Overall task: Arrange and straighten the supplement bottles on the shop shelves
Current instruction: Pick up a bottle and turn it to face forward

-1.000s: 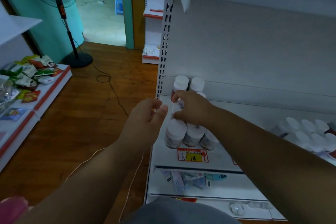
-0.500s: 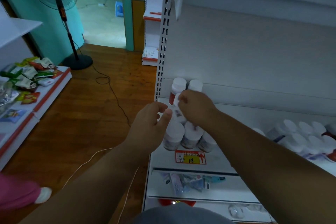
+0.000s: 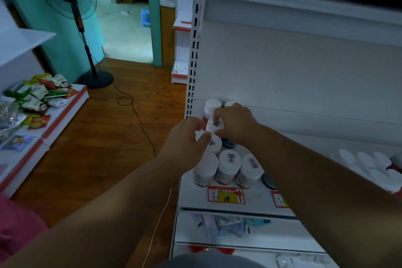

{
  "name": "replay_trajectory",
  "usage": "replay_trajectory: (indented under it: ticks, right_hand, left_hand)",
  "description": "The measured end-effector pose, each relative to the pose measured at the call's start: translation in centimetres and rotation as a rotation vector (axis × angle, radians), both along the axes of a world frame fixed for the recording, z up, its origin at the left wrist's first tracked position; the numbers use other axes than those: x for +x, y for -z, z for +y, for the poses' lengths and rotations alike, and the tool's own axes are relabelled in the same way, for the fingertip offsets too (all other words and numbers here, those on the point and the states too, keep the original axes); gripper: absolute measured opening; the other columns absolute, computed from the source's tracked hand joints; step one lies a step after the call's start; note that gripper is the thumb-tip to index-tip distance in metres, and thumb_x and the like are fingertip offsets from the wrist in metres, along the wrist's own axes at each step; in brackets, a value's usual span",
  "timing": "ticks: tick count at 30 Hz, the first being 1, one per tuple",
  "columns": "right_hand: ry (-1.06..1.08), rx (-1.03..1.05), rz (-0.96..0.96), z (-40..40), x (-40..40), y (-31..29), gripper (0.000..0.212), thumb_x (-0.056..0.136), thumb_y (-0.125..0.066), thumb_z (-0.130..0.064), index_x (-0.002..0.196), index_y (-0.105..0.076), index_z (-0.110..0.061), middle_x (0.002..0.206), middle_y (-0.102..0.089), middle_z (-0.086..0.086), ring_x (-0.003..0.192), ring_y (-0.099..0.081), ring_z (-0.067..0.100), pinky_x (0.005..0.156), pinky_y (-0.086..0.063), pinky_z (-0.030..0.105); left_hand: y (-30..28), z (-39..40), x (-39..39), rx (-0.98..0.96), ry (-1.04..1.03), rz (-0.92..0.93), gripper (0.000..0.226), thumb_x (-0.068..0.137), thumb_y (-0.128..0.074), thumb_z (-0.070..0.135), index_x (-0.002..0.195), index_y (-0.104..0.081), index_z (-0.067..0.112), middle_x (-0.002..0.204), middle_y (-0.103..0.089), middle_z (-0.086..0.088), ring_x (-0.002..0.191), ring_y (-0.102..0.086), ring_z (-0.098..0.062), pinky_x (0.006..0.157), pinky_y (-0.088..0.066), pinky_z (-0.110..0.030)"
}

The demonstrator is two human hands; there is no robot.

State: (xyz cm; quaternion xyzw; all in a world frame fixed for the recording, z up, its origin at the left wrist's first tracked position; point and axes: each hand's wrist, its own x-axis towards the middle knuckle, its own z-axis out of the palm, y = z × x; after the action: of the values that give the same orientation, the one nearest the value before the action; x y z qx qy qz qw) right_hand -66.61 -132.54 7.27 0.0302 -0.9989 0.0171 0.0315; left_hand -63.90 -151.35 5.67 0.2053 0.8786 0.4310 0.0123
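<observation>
A cluster of white-capped supplement bottles stands at the left end of the white shelf [image 3: 256,199]. Three bottles [image 3: 229,166] form the front row above a red and yellow price tag. Behind them my right hand [image 3: 236,123] grips the cap of a bottle [image 3: 214,126] in the second row. My left hand [image 3: 187,139] pinches the white cap of the neighbouring bottle [image 3: 214,144] just in front of it. A red-bodied bottle [image 3: 212,106] stands at the back against the panel. More white-capped bottles [image 3: 369,163] lie grouped at the right end.
A perforated upright post [image 3: 193,61] bounds the shelf's left edge. Lower shelves hold packets [image 3: 221,227]. A low display with snack bags [image 3: 37,98] stands to the left across the wooden floor. A pedestal fan [image 3: 74,6] and its cable lie beyond.
Both hands have moved closer together over the second-row bottles. My left hand, apart from the bottles a second ago, now pinches a cap. The view has tilted down slightly.
</observation>
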Motion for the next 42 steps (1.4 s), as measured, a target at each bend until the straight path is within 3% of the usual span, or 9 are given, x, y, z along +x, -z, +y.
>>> replay_trajectory:
  ticks: [3, 8, 11, 16, 20, 26, 29, 36, 42]
  right_hand:
    - [0.017, -0.226, 0.061, 0.6, 0.9, -0.9, 0.031, 0.073, -0.075, -0.035, 0.099, -0.060, -0.028, 0.102, -0.059, 0.001, 0.096, -0.054, 0.023, 0.076, -0.040, 0.031]
    - [0.157, -0.777, 0.252, 0.9, 4.4, -3.4, 0.026, 0.070, -0.072, -0.039, 0.090, -0.055, -0.037, 0.097, -0.059, -0.013, 0.080, -0.060, 0.002, 0.057, -0.042, 0.016]
    - [0.188, -1.022, 0.280, 0.2, 6.3, -4.7, 0.026, 0.065, -0.064, -0.051, 0.087, -0.059, -0.040, 0.091, -0.064, -0.017, 0.078, -0.064, 0.006, 0.061, -0.052, 0.024]
    - [0.180, -1.296, 0.227, -0.8, 8.2, -7.0, 0.029, 0.067, -0.066, -0.054, 0.085, -0.065, -0.031, 0.084, -0.071, -0.002, 0.077, -0.069, 0.018, 0.066, -0.056, 0.040]
    - [0.141, -1.385, 0.147, -1.6, 9.7, -8.1, 0.028, 0.068, -0.070, -0.054, 0.079, -0.067, -0.029, 0.080, -0.070, 0.002, 0.075, -0.066, 0.022, 0.071, -0.055, 0.047]
    - [0.135, -1.648, 0.040, -1.6, 11.5, -8.5, 0.015, 0.079, -0.062, -0.028, 0.089, -0.066, -0.017, 0.088, -0.067, 0.010, 0.084, -0.064, 0.027, 0.078, -0.054, 0.047]
    - [0.151, -1.721, 0.051, -1.0, 12.7, -8.5, 0.021, 0.078, -0.056, -0.022, 0.094, -0.065, -0.013, 0.089, -0.066, 0.011, 0.084, -0.063, 0.027, 0.078, -0.053, 0.047]
    - [0.196, -1.735, 0.198, 3.3, 17.9, -8.3, 0.018, 0.080, -0.053, -0.023, 0.091, -0.065, -0.015, 0.086, -0.065, 0.012, 0.080, -0.065, 0.027, 0.072, -0.056, 0.046]
    - [0.373, -1.743, 0.453, 11.7, 27.6, -8.2, 0.019, 0.073, -0.056, -0.020, 0.089, -0.063, -0.013, 0.086, -0.059, 0.018, 0.079, -0.059, 0.031, 0.066, -0.054, 0.041]
  left_hand:
    - [-0.7, 0.0, -0.1, 0.031, 0.000, -0.004, 0.014, 0.095, -0.053, 0.034, 0.108, -0.049, 0.039, 0.107, -0.049, 0.013, 0.090, -0.051, -0.002, 0.072, -0.043, -0.018]
    - [-1.9, 0.1, 0.7, 0.115, -0.044, 0.026, 0.040, 0.094, -0.055, 0.024, 0.132, -0.046, 0.033, 0.122, -0.048, 0.010, 0.112, -0.049, -0.011, 0.093, -0.047, -0.029]
    - [-2.8, 0.3, 1.9, 0.141, -0.020, 0.095, 0.047, 0.091, -0.059, 0.038, 0.134, -0.044, 0.029, 0.122, -0.047, 0.011, 0.110, -0.048, -0.007, 0.092, -0.046, -0.027]
    - [-4.3, 0.4, 4.4, 0.129, 0.076, 0.127, 0.065, 0.075, -0.047, 0.072, 0.127, -0.042, 0.035, 0.117, -0.047, 0.013, 0.105, -0.047, -0.003, 0.087, -0.042, -0.021]
    - [-5.1, 0.2, 6.0, 0.170, 0.133, 0.120, 0.071, 0.072, -0.043, 0.081, 0.128, -0.041, 0.037, 0.117, -0.047, 0.017, 0.106, -0.046, 0.002, 0.083, -0.039, -0.012]
    - [-6.1, 0.2, 7.3, 0.214, 0.171, 0.107, 0.077, 0.074, -0.044, 0.075, 0.135, -0.040, 0.029, 0.121, -0.047, 0.015, 0.112, -0.046, -0.001, 0.093, -0.043, -0.022]
    - [-6.5, 1.0, 8.1, 0.236, 0.197, 0.093, 0.076, 0.075, -0.043, 0.077, 0.136, -0.039, 0.032, 0.123, -0.047, 0.016, 0.114, -0.045, 0.000, 0.096, -0.042, -0.023]
    - [-6.1, 6.1, 11.7, 0.241, 0.241, 0.007, 0.093, 0.055, -0.028, 0.097, 0.134, -0.031, 0.047, 0.114, -0.039, 0.037, 0.107, -0.041, 0.016, 0.079, -0.032, -0.006]
    - [-5.6, 15.7, 18.4, 0.215, 0.393, -0.018, 0.078, 0.063, -0.041, 0.083, 0.131, -0.037, 0.046, 0.115, -0.043, 0.030, 0.104, -0.044, 0.013, 0.076, -0.033, -0.009]
